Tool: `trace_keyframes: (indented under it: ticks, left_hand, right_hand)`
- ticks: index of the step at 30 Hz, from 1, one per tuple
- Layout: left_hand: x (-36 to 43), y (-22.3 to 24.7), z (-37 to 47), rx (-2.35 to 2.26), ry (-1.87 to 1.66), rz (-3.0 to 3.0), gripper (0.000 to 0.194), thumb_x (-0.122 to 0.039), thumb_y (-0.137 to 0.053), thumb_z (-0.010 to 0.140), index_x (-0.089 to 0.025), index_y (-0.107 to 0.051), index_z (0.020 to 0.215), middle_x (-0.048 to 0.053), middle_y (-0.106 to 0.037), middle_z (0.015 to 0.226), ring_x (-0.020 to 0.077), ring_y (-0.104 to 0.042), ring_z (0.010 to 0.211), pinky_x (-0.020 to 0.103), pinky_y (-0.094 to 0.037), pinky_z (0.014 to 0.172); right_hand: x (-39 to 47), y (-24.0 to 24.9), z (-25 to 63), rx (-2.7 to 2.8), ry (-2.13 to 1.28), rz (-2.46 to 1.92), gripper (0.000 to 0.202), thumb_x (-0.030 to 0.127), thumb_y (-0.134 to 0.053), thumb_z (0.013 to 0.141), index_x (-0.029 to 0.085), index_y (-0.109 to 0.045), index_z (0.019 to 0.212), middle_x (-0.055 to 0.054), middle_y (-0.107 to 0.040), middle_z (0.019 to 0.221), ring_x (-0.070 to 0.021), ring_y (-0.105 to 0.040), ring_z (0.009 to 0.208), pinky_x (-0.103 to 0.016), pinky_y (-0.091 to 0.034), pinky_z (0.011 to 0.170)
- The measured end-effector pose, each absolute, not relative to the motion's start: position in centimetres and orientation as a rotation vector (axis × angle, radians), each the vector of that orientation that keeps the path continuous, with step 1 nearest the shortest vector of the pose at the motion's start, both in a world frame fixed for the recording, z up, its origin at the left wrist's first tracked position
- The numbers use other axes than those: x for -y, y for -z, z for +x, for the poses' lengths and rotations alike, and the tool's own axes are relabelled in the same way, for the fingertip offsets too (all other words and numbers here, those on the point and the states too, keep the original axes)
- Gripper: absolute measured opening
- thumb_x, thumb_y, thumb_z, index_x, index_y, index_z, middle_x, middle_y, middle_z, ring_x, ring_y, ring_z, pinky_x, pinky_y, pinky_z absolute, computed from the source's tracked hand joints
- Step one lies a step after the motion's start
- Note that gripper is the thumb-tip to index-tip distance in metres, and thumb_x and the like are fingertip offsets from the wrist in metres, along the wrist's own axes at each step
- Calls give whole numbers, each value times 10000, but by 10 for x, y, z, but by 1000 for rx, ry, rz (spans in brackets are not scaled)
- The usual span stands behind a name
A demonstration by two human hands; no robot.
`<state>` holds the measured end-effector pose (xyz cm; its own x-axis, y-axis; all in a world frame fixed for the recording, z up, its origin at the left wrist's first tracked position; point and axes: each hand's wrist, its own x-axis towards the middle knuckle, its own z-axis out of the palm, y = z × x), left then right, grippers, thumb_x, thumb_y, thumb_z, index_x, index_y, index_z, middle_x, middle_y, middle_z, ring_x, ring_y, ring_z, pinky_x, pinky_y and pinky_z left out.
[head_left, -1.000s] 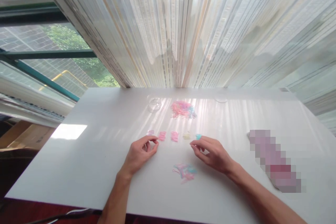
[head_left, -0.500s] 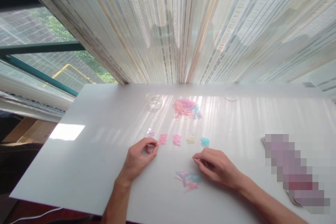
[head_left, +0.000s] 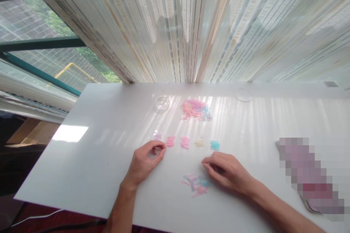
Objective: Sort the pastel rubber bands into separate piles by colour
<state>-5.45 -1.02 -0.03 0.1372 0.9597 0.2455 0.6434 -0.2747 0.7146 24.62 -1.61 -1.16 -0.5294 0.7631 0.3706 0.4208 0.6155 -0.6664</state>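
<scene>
Several small bands lie in a row of neat groups across the white table (head_left: pixel 109 174): purple (head_left: pixel 158 137), deeper pink (head_left: pixel 170 141), light pink (head_left: pixel 185 142), pale yellow (head_left: pixel 199 143) and turquoise (head_left: pixel 214 145). Below the purple and deeper pink groups is my left hand (head_left: pixel 146 160), thumb and index fingertips pinched together; anything between them is too small to see. My right hand (head_left: pixel 228 173) is also pinched, under the turquoise group and beside a loose mixed pile (head_left: pixel 197 184); what it may hold is hidden. A larger mixed heap (head_left: pixel 195 110) sits behind the row.
A clear round container (head_left: pixel 162 104) stands at the back, left of the heap, and a clear round lid (head_left: pixel 243 95) lies to its right. A blurred-out flat object (head_left: pixel 308 178) rests on the right. Striped curtains (head_left: pixel 188 25) hang behind the table.
The camera view has shifted slightly, so the table's items appear a little higher. Both hands keep nearly the same pinched pose and place.
</scene>
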Motion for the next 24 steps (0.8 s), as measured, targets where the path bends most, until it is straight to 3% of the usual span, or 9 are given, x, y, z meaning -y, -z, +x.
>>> trace_keyframes:
  ticks: [6, 13, 24]
  left_hand:
    - [9, 3, -56, -1524, -976, 2020, 41, -203, -676, 923, -226, -704, 943, -14, -680, 834, 111, -592, 703, 207, -488, 655]
    - [7, 7, -57, -1547, -979, 2064, 49, -228, -690, 934, -229, -717, 974, -31, -587, 750, 98, -458, 606, 208, -453, 640]
    - [8, 7, -57, -1565, -1038, 1999, 72, -217, -715, 914, -234, -714, 984, -39, -632, 776, 86, -463, 604, 198, -454, 636]
  right_hand:
    - [16, 10, 247, 2192, -684, -935, 153, 147, -501, 988, 200, -638, 946, 23, -589, 635, -117, -537, 562, -227, -394, 538]
    - [16, 9, 247, 2197, -704, -938, 155, 151, -498, 989, 199, -639, 944, 19, -594, 643, -117, -536, 565, -224, -398, 549]
    - [17, 9, 248, 2205, -737, -960, 161, 159, -496, 992, 197, -642, 933, 8, -604, 667, -121, -546, 583, -224, -403, 566]
